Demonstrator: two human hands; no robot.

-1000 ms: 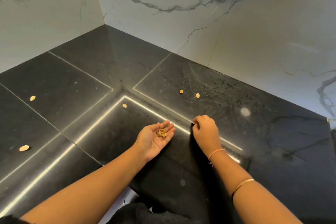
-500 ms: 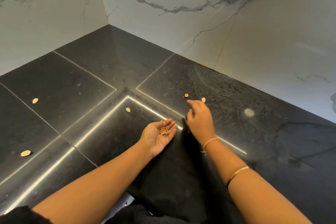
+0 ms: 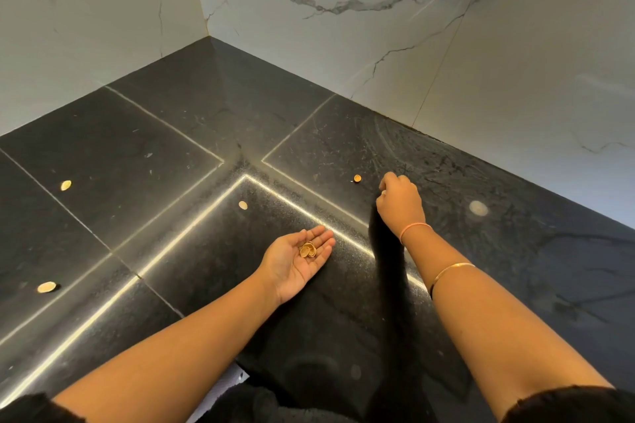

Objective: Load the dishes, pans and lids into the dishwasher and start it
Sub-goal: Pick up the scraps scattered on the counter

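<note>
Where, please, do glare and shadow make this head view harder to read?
Head view: glare streaks along the countertop seams; a dense black shadow beneath the right hand hides the surface; the shells in the left hand look sharp.

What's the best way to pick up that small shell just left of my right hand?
Pinch the pistachio shell across its opposite edges between thumb and forefinger, the right hand coming down from above: it is tiny and lies low on the flat countertop.
</note>
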